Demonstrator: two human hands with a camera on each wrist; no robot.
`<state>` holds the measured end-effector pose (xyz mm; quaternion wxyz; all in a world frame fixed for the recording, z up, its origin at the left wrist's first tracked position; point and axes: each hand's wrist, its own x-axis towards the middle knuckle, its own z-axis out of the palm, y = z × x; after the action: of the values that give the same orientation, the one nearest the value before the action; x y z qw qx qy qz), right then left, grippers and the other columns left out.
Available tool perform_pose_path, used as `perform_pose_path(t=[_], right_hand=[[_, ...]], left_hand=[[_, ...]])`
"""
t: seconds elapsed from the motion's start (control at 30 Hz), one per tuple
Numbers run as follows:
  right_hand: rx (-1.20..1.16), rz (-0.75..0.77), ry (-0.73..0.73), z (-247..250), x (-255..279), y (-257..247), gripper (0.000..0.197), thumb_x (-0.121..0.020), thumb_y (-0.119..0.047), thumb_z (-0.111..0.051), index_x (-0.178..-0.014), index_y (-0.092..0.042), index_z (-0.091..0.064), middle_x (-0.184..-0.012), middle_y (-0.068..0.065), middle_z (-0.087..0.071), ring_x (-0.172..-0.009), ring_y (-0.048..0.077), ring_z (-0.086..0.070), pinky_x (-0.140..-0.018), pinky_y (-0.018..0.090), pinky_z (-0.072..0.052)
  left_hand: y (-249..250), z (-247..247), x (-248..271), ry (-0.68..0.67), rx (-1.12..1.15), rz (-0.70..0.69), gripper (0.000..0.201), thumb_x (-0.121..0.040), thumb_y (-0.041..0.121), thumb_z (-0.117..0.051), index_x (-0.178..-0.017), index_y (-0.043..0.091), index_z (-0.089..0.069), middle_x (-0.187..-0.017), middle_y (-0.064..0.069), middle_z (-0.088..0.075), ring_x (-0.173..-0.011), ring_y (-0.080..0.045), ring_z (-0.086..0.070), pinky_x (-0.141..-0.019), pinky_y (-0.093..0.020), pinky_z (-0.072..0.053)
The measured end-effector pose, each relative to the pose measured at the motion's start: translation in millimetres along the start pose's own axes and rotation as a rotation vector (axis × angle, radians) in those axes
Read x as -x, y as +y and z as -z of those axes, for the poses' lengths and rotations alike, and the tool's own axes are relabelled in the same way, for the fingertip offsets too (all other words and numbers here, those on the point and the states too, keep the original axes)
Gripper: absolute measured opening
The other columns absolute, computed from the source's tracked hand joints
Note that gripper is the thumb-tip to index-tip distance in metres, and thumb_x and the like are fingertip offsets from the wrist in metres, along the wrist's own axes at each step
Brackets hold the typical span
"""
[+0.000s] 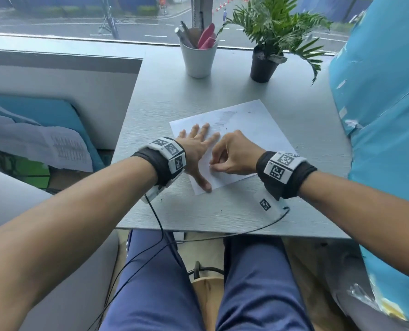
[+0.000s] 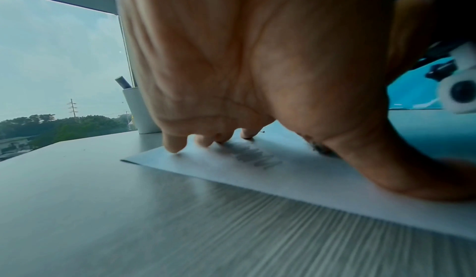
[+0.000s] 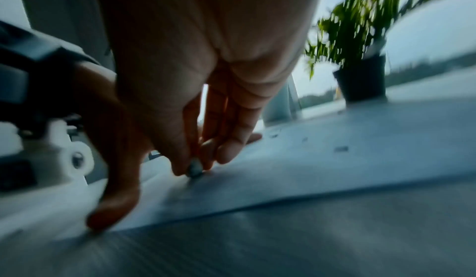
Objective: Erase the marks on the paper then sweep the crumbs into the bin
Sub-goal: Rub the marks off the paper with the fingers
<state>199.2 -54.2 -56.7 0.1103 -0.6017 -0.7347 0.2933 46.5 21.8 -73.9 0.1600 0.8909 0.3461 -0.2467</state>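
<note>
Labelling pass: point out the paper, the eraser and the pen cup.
paper (image 1: 253, 130), head view, bare far half.
eraser (image 3: 195, 168), right wrist view, tip showing between fingertips.
pen cup (image 1: 198, 60), head view, white wall.

Bare table (image 1: 306, 130) right of paper (image 1: 253, 130) (cup (image 1: 198, 60), plant (image 1: 263, 65) behind)

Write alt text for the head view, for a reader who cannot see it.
A person's left hand presses flat on a sheet of paper on a grey table while the right hand pinches a small eraser against it. A white pen cup and potted plant stand behind.
</note>
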Motion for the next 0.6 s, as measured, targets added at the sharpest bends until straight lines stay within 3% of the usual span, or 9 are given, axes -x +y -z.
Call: perform_pose_path(t=[0.03, 0.2, 0.27, 0.33, 0.4, 0.53, 0.6], right_hand=[[0.003, 0.001, -0.006, 2, -1, 2, 0.003, -0.072, -0.01, -0.077, -0.07, -0.008, -0.077, -0.057, -0.004, -0.067, -0.053, 0.008, -0.061, -0.054, 0.018, -0.05], [0.016, -0.142, 0.262, 36, -27, 40, 0.008, -0.071, -0.015, -0.076, -0.068, -0.007, -0.076, -0.062, 0.005, -0.07, -0.055, 0.01, -0.055, -0.057, 0.017, -0.043], [0.01, -0.06, 0.178, 18, -17, 20, 0.005, -0.07, -0.01, -0.074, -0.065, -0.008, -0.074, -0.056, -0.001, -0.065, -0.052, 0.01, -0.054, -0.056, 0.019, -0.042], [0.004, 0.01, -0.005, -2, 2, -4, 0.004, -0.072, -0.009, -0.075, -0.067, -0.008, -0.076, -0.056, -0.008, -0.063, -0.051, 0.004, -0.056, -0.054, 0.016, -0.046], [-0.014, 0.018, -0.049, 0, 3, -1, 0.004, -0.072, -0.011, -0.078, -0.069, -0.009, -0.077, -0.056, -0.012, -0.064, -0.053, 0.003, -0.058, -0.055, 0.014, -0.047], [0.02, -0.125, 0.247, 35, -24, 38, 0.01, -0.072, -0.018, -0.079, -0.069, -0.008, -0.076, -0.062, 0.001, -0.069, -0.054, 0.008, -0.056, -0.056, 0.015, -0.041], [0.015, -0.099, 0.214, 26, -18, 28, 0.007, -0.071, -0.014, -0.078, -0.067, -0.01, -0.074, -0.06, -0.002, -0.067, -0.051, 0.005, -0.054, -0.055, 0.016, -0.041]], left_hand=[[-2, -1, -1, 0.009, 0.007, -0.02, 0.157, -0.047, 0.079, -0.078, -0.154, 0.023, 0.021, -0.16, -0.007, 0.03, -0.148, -0.028, 0.023, -0.121, -0.053, 0.005], [-7, -7, -7, 0.039, 0.051, -0.058, 0.159, -0.044, 0.08, -0.079, -0.156, 0.022, 0.017, -0.162, -0.002, 0.027, -0.149, -0.022, 0.022, -0.121, -0.056, 0.002], [-5, -7, -8, 0.038, 0.042, -0.045, 0.16, -0.043, 0.078, -0.081, -0.156, 0.022, 0.017, -0.162, -0.003, 0.027, -0.149, -0.023, 0.021, -0.121, -0.057, 0.0], [-3, -5, -9, 0.031, 0.037, -0.032, 0.161, -0.042, 0.077, -0.082, -0.156, 0.023, 0.018, -0.161, -0.004, 0.028, -0.149, -0.026, 0.022, -0.12, -0.058, 0.0], [0, -2, -9, 0.01, 0.028, -0.017, 0.161, -0.041, 0.075, -0.084, -0.155, 0.026, 0.019, -0.161, -0.004, 0.029, -0.149, -0.028, 0.023, -0.119, -0.06, 0.0], [5, 4, -6, -0.019, 0.016, 0.014, 0.161, -0.041, 0.072, -0.085, -0.154, 0.03, 0.02, -0.161, -0.001, 0.029, -0.148, -0.029, 0.023, -0.119, -0.061, -0.001], [7, 5, -7, -0.027, -0.001, 0.031, 0.161, -0.04, 0.072, -0.085, -0.154, 0.032, 0.022, -0.16, -0.001, 0.031, -0.148, -0.029, 0.024, -0.118, -0.062, -0.001]])
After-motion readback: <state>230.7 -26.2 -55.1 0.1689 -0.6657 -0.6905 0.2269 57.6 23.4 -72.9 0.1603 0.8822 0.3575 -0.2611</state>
